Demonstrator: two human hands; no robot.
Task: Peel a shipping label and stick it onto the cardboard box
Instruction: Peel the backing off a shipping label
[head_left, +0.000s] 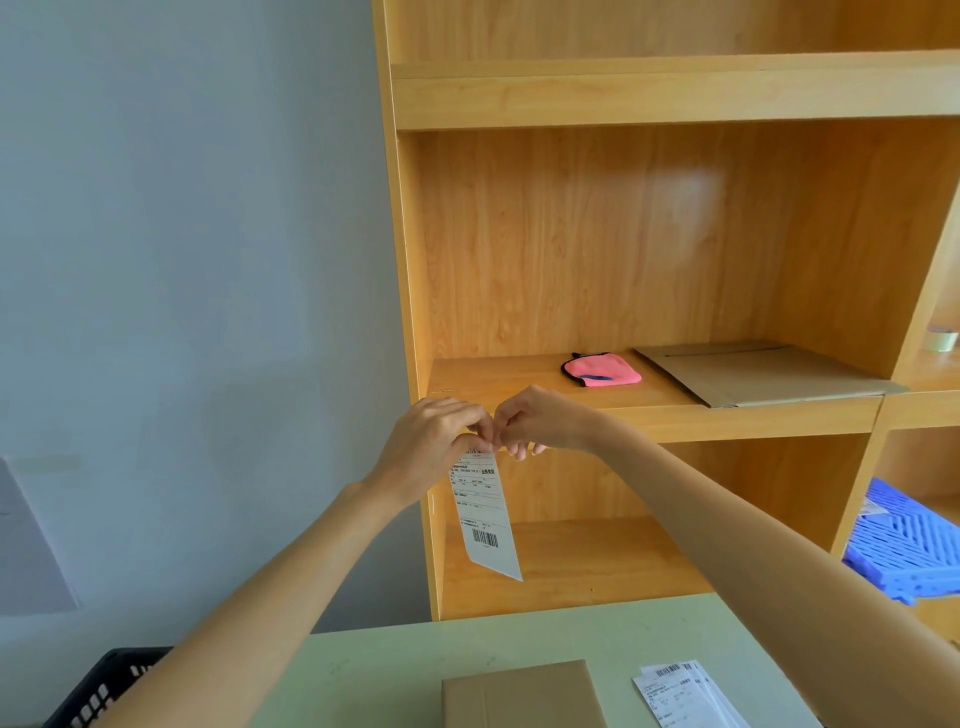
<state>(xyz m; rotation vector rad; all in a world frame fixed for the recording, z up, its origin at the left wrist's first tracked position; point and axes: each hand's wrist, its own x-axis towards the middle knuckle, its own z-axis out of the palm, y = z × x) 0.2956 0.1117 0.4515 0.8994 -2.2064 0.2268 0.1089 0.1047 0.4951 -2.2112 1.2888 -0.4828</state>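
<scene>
A white shipping label (485, 514) with barcodes hangs down in mid-air in front of the wooden shelf. My left hand (434, 441) and my right hand (545, 421) meet at its top edge, both pinching it with fingertips. A closed cardboard box (522, 693) lies on the pale green table at the bottom, below the hands. The label's top corner is hidden by my fingers.
A stack of loose labels (680, 693) lies right of the box. The wooden shelf unit (649, 98) holds a pink cloth (602, 370), flat cardboard (763, 371), a tape roll (941, 339) and blue plastic panels (904, 540). A black crate (109, 686) sits at lower left.
</scene>
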